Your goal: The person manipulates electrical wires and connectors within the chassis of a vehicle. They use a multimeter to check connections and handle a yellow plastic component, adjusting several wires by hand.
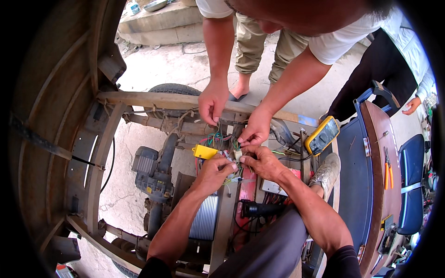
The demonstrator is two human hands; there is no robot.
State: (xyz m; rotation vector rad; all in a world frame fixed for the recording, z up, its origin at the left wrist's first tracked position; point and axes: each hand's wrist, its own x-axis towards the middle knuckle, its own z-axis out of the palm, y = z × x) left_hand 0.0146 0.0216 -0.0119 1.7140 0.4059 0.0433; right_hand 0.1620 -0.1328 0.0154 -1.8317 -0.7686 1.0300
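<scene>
My left hand (214,172) is closed in a pinch at the wire bundle; what lies between its fingertips is hidden. Facing it, my right hand (265,164) pinches a whitish wire connector (238,154). Thin green wires (235,143) run into that connector. Beside my left fingers sits a yellow box (204,152), with teal and red wires near it. A co-worker leans in from the far side. Their one hand (213,103) hangs over the wires with bent fingers, while the other hand (255,127) touches the wires just beyond the connector.
An open metal vehicle frame (148,98) surrounds the work, with a motor (153,173) and a finned metal box (204,217) below. On the right are a yellow multimeter (323,135), a shoe (327,173) and orange-handled pliers (388,173) on a brown board (378,125). Another person stands behind.
</scene>
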